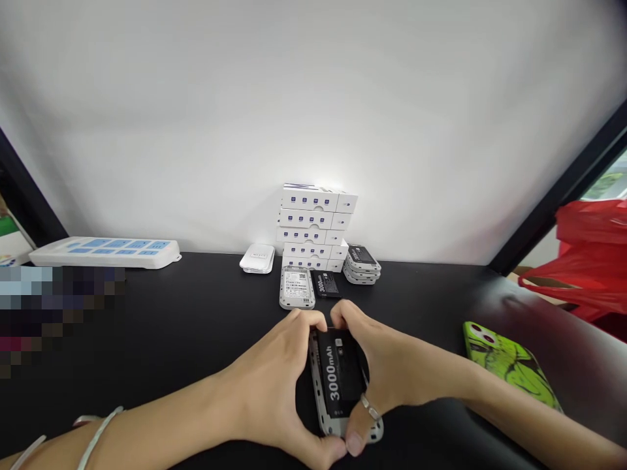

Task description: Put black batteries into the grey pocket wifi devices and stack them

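A white-framed device [321,398] lies on the black table, with a black battery [340,378] marked 3000mAh seated in or resting on its open back. My left hand [279,385] curls round the device's left side, fingers bent at the top edge and thumb at the bottom edge. From the other side my right hand [382,372], wearing a ring, grips the right side, its thumb over the lower corner. Just beyond my fingers lie another device [296,287] with a label in its bare bay and a loose black battery [326,283].
White boxes [313,225] are stacked against the wall, between a pile of white covers [257,258] and a stack of devices with batteries [362,264]. A green phone case [509,362] lies at right, a red bag [588,254] beyond it. A white power strip [108,253] stands back left.
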`<state>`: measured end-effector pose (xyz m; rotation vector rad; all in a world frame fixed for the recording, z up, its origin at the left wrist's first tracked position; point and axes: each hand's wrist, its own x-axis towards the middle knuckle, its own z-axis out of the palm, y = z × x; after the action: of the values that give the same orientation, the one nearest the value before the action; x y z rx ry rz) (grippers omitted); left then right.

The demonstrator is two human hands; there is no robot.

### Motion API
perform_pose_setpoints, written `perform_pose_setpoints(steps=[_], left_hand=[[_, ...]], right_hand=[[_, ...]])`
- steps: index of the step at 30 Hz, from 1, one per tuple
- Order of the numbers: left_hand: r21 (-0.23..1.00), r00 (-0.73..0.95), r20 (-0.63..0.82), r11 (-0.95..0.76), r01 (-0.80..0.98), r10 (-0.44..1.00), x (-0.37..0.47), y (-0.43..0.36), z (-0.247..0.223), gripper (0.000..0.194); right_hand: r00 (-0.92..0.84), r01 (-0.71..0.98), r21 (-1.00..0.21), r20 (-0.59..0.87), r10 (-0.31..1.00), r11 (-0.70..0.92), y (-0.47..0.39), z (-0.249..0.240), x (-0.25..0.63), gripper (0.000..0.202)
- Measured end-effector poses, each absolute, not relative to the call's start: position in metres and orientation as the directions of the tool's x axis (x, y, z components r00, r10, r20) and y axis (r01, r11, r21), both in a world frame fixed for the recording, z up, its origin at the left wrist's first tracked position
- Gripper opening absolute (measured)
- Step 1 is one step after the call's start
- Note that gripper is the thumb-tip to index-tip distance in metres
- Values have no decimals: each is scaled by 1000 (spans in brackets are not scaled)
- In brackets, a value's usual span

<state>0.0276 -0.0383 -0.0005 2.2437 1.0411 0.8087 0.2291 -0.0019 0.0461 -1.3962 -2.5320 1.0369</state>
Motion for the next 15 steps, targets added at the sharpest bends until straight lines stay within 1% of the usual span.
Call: perform_pose_setpoints(steps=[2, 4, 6, 7, 8, 9, 12, 15], left_hand=[[696, 507, 256, -521, 494, 823, 27, -39, -1, 84], [719, 505, 213, -484, 498, 836, 25, -38, -1, 84], [734, 509, 204, -474, 486, 836, 25, -38, 0, 85], [737, 510, 209, -477, 479, 834, 24, -38, 0, 86], [736, 509, 217, -482, 475, 833, 24, -37, 0, 87], [733, 509, 219, -485, 478, 833, 25, -37, -1, 88], [715, 479, 223, -476, 512, 849, 25, -36, -5, 89], [699, 455, 216, -462, 546, 864, 24, -36, -7, 91]], right_hand=[[-581, 699, -615, -191, 791, 364, -5, 47, 233, 70], [-624, 607, -728, -189, 758, 319, -8, 47, 240, 59], [-707, 460, -868, -230, 669, 188, -8, 47, 245, 52], [-743, 387, -916, -239, 625, 109, -7, 46, 247, 53], [-764, 332, -942, -237, 600, 51, -5, 46, 248, 56], [-767, 295, -955, -223, 602, 22, -3, 45, 248, 59], [-666, 257, -966, -165, 728, 17, 7, 45, 250, 57], [-497, 246, -969, -120, 859, 7, 22, 42, 253, 41]])
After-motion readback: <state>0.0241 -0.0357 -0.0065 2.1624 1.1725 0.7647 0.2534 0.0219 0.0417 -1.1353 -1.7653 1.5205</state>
